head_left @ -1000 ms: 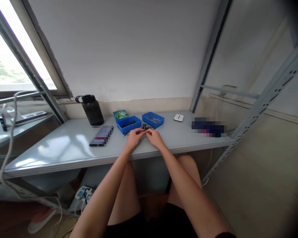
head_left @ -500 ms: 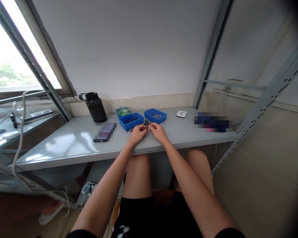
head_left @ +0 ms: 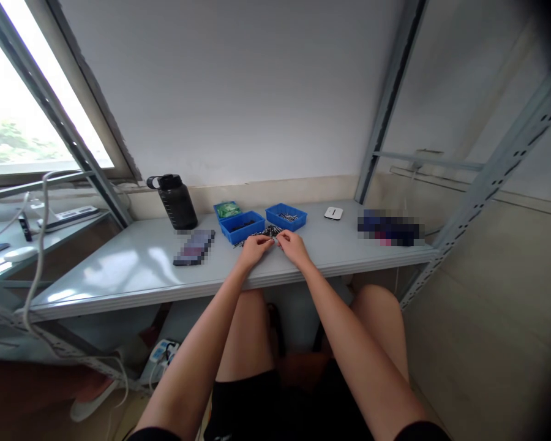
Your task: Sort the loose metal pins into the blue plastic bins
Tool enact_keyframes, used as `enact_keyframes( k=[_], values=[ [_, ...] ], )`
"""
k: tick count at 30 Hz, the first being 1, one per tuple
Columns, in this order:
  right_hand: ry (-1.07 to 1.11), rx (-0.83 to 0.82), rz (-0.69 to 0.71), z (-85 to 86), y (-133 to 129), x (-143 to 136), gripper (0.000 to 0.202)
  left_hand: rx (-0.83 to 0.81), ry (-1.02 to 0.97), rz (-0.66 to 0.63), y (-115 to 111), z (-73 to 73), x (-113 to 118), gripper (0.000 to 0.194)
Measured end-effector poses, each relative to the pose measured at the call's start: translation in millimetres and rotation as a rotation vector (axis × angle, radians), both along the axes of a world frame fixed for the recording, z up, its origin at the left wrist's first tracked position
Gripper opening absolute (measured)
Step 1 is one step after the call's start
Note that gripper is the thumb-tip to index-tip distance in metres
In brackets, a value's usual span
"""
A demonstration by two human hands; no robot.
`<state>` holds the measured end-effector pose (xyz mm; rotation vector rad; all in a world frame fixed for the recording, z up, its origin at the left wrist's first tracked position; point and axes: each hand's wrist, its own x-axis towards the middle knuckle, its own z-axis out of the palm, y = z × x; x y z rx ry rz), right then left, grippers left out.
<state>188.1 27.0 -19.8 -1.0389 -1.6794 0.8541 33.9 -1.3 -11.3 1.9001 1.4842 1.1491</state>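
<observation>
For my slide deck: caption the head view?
Both hands meet over a pile of small dark parts beside blue bins.

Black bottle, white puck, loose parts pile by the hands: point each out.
black bottle [head_left: 179,205]: head view, middle of its dark body.
white puck [head_left: 333,213]: head view, centre of its top face.
loose parts pile [head_left: 270,231]: head view, dark heap just beyond the fingertips.

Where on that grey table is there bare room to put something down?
The widest bare patch on the table is left of the blurred flat item, in front of the black bottle. A smaller one lies between the white device and the right hand. Around the blue trays and loose metal parts it is crowded.
</observation>
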Motion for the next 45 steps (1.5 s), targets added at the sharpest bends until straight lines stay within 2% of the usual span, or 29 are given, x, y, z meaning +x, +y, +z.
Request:
enact_keyframes(
  k=[12,28,37,45],
  values=[
    [-0.09,0.078,0.074,0.9,0.6,-2.1,0.022,0.001,-0.177,0.041,-3.3,4.2,-2.6,0.024],
    [-0.082,0.079,0.086,2.9,-1.8,-1.9,0.025,-0.025,-0.217,0.031,-0.7,1.5,-3.0,0.022],
    [-0.147,0.063,0.111,1.3,-0.8,-4.0,0.027,0.006,-0.286,0.012,-3.3,2.8,-1.4,0.021],
    [-0.184,0.054,0.181,4.1,2.8,-10.0,0.025,0.018,-0.333,0.072,0.1,-2.6,-4.0,0.024]
  ],
)
